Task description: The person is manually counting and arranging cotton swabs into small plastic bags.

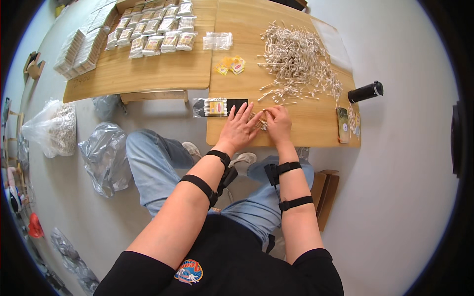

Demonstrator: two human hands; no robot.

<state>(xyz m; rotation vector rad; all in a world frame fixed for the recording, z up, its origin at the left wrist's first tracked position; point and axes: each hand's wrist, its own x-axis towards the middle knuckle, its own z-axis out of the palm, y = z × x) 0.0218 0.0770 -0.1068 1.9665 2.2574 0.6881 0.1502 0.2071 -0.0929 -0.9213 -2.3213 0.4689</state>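
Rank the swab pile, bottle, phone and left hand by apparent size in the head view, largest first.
1. Swab pile
2. Left hand
3. Bottle and phone: they look too alike in size to rank.

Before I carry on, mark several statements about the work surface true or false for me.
1. The loose heap of white-tipped cotton swabs lies beyond the left hand and right hand, on the light wooden tabletop. True.
2. The left hand is curled into a fist. False: its fingers are extended.
3. The black cylindrical bottle is left of the heap. False: that bottle is to its right.
4. The phone in a brownish case is near the tabletop's right edge. True.
5. The yellow-and-white cards are right of the heap. False: those cards are left of it.
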